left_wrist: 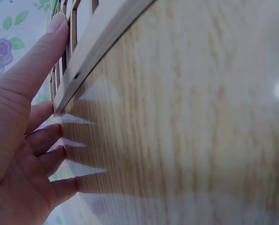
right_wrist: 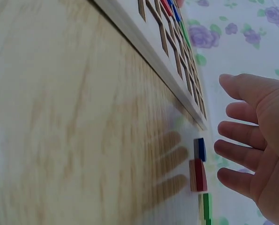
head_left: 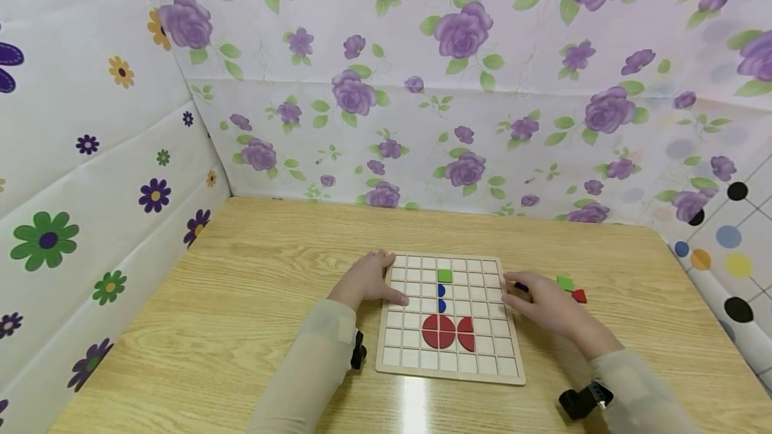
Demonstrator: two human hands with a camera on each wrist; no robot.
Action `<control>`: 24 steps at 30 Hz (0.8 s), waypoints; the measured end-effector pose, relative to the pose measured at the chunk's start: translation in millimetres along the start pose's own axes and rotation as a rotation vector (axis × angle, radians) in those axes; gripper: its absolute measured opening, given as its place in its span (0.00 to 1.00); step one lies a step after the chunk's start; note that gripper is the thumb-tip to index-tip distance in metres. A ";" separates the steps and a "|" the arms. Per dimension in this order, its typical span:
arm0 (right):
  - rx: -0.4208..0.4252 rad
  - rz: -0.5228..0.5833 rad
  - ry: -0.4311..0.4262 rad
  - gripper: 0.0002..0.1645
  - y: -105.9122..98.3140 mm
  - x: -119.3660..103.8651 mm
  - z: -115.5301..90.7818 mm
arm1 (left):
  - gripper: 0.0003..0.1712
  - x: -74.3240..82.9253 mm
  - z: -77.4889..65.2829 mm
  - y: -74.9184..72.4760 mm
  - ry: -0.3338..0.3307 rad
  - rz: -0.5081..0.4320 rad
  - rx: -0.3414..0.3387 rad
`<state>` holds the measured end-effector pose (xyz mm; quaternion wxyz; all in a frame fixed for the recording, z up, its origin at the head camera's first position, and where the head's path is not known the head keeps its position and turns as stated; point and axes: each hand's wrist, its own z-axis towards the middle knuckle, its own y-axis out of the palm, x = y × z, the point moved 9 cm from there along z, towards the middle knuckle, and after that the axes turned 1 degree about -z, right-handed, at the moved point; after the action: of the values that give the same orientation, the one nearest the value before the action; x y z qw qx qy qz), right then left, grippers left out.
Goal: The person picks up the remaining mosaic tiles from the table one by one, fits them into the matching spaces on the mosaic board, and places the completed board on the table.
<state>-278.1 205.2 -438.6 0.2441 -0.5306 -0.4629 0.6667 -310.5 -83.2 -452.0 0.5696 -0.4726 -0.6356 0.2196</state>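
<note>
A square wooden grid board [head_left: 449, 376] lies on the table. It holds a green square [head_left: 445, 276], two small blue half-round pieces [head_left: 441, 291], a red circle of quarter pieces [head_left: 431, 324] and two red quarters [head_left: 467, 341] beside it. My left hand [head_left: 369, 280] rests at the board's left edge, thumb over the frame, other fingers outside it near the far corner. Just off the right edge hovers my right hand [head_left: 549, 307], fingers loose and holding nothing. A blue piece [head_left: 522, 288] shows between its thumb and forefinger, but the right wrist view shows this blue piece [right_wrist: 202, 150] on the table.
Beyond the right hand lie green pieces [head_left: 565, 283] and a red piece [head_left: 580, 296] on the wooden table [head_left: 271, 240]. Flowered sheets [head_left: 386, 119] stand behind and at the left. A dotted sheet [head_left: 730, 266] is on the right.
</note>
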 end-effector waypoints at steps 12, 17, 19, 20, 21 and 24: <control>0.036 -0.018 -0.012 0.35 -12.9 15.9 -7.0 | 0.59 0.3 -0.7 0.5 0.006 -0.009 -0.005; 0.020 -0.005 0.021 0.36 -16.6 23.0 -7.6 | 0.60 -2.4 -0.2 -0.8 -0.001 -0.004 0.005; 0.016 -0.001 0.042 0.36 -17.7 27.9 -8.1 | 0.60 -2.6 -0.1 -1.2 -0.003 -0.009 0.004; 0.015 -0.002 0.049 0.36 -18.5 30.0 -8.7 | 0.60 -2.2 -0.1 -1.1 -0.001 -0.014 0.002; 0.018 -0.009 0.055 0.35 -19.5 32.2 -9.3 | 0.60 -1.7 0.1 -0.7 0.002 -0.018 0.001; 0.028 -0.025 0.063 0.32 -23.2 37.9 -11.6 | 0.60 -0.3 0.6 0.3 0.006 -0.020 -0.004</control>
<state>-283.1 250.8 -436.6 0.2744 -0.5421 -0.4523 0.6529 -311.0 -83.2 -452.5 0.5729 -0.4678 -0.6390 0.2112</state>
